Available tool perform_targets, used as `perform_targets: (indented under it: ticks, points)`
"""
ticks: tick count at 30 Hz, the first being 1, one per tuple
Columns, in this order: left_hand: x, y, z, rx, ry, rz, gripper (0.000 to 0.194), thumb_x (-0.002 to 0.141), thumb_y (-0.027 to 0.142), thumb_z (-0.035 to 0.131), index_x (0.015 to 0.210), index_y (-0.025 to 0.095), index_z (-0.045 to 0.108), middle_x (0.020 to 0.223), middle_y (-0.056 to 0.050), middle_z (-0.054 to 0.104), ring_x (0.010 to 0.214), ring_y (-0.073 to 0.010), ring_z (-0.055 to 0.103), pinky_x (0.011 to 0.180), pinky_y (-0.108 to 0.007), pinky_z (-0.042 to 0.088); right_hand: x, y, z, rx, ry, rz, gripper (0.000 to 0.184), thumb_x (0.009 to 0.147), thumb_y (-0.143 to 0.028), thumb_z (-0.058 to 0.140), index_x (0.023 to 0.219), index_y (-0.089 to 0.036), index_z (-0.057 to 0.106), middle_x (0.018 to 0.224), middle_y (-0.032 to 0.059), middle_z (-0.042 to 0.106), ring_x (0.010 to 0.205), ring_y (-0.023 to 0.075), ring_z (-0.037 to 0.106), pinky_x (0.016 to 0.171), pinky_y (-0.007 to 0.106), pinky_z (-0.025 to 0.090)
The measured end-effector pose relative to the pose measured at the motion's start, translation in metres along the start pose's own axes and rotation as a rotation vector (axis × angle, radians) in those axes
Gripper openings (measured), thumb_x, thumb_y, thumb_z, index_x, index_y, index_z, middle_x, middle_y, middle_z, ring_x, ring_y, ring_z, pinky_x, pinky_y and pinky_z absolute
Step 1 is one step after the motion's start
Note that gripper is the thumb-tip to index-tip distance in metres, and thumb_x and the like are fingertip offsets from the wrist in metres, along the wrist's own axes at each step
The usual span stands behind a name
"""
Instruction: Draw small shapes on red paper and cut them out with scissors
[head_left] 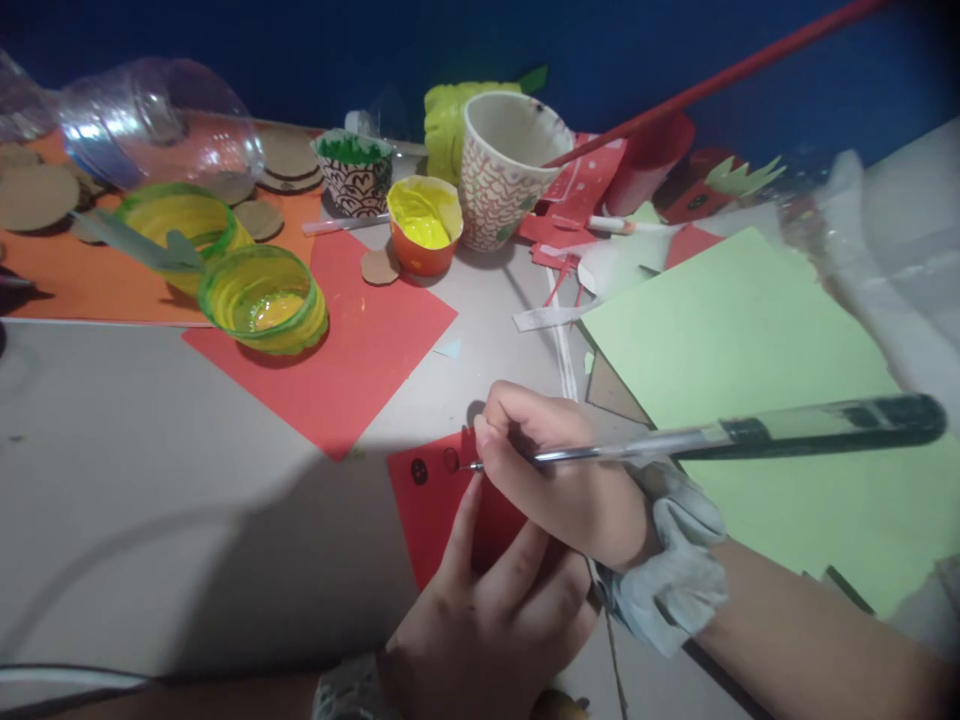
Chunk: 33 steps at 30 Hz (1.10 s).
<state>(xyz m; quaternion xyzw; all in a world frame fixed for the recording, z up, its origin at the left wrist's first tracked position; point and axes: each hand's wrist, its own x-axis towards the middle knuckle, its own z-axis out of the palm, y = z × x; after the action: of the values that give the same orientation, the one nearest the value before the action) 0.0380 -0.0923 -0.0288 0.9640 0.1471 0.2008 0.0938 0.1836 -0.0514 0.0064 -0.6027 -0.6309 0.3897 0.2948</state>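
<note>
A small piece of red paper [427, 520] lies on the table in front of me, with a filled black oval with light spots and an outlined oval drawn near its top edge. My left hand [502, 610] rests on this paper with fingers spread, its index fingertip just below the drawings. Pinched in my right hand [555, 460] is a slim pen [750, 432] with a dark end. Its tip touches or nearly touches the paper beside the outlined oval. The right palm hides part of the sheet. A grey scrunchie [667, 570] circles my right wrist.
Light green paper [780, 400] lies at right. Behind stand a patterned paper cup [484, 190] with a red stick, a cup of yellow paint [424, 240] and a cup with green paint [356, 180]. Yellow-green plastic cups [262, 300] stand at left near red paper [360, 350] and cardboard discs [37, 197].
</note>
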Motion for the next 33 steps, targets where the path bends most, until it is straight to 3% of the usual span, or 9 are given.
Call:
perform_targets:
  ticks: [3,8,15,21,27,30,33]
  points:
    - [-0.0004,-0.0008,-0.0001,-0.022,-0.014,0.009,0.042,0.093,0.051,0.034,0.103,0.031,0.069,0.121,0.003,0.057,0.122,-0.0275,0.038,0.115,-0.056,-0.008,-0.0001,-0.0002,0.0003,-0.001,0.038,0.003,0.024,0.084,-0.011,0.047,0.065,-0.021,0.036,0.054,-0.0073,0.038,0.048,0.0066,0.038,0.046,0.019,0.032]
    - [-0.0003,-0.0010,-0.0013,-0.015,-0.016,0.000,0.039,0.093,0.048,0.036,0.101,0.030,0.070,0.118,0.003,0.059,0.119,-0.0269,0.039,0.114,-0.054,-0.011,-0.0005,0.0013,0.0018,-0.023,-0.022,-0.006,0.024,0.084,-0.012,0.049,0.065,-0.020,0.037,0.054,-0.0073,0.039,0.048,0.0062,0.036,0.045,0.019,0.030]
    - [0.0001,-0.0012,-0.0034,0.004,-0.042,0.003,0.041,0.093,0.051,0.034,0.104,0.031,0.068,0.121,0.002,0.057,0.122,-0.0281,0.037,0.114,-0.055,0.004,-0.0002,0.0017,0.0012,0.007,-0.037,-0.013,0.024,0.085,-0.013,0.049,0.066,-0.020,0.037,0.055,-0.0074,0.040,0.048,0.0058,0.036,0.044,0.017,0.031]
    - [-0.0004,0.0010,-0.0018,-0.014,-0.022,-0.014,0.035,0.094,0.043,0.037,0.101,0.032,0.069,0.121,0.004,0.058,0.124,-0.0274,0.036,0.114,-0.054,-0.010,-0.0003,0.0027,0.0017,-0.004,-0.033,-0.002,0.025,0.085,-0.014,0.050,0.065,-0.020,0.037,0.055,-0.0073,0.039,0.048,0.0062,0.036,0.045,0.018,0.030]
    - [0.0014,0.0028,-0.0016,-0.007,0.001,-0.051,0.027,0.093,0.030,0.043,0.095,0.032,0.069,0.114,0.007,0.061,0.121,-0.0231,0.040,0.116,-0.051,-0.008,-0.0014,0.0056,0.0045,0.038,0.007,0.016,0.025,0.087,-0.017,0.051,0.066,-0.021,0.038,0.054,-0.0074,0.038,0.049,0.0069,0.036,0.046,0.019,0.030]
    - [0.0010,0.0015,-0.0003,0.019,0.023,-0.048,0.024,0.091,0.025,0.047,0.094,0.032,0.069,0.111,0.007,0.062,0.117,-0.0226,0.042,0.116,-0.052,-0.004,-0.0008,0.0066,0.0054,0.126,0.013,0.055,0.026,0.088,-0.022,0.053,0.066,-0.021,0.040,0.055,-0.0063,0.043,0.049,0.0077,0.039,0.045,0.020,0.032]
    - [0.0007,-0.0016,-0.0032,0.047,-0.015,-0.036,0.028,0.092,0.043,0.044,0.103,0.031,0.067,0.118,0.005,0.059,0.120,-0.0272,0.039,0.114,-0.056,-0.002,0.0037,0.0062,0.0073,0.353,0.120,0.124,0.027,0.092,-0.031,0.051,0.069,-0.021,0.042,0.055,-0.0059,0.049,0.047,0.0079,0.044,0.046,0.020,0.037]
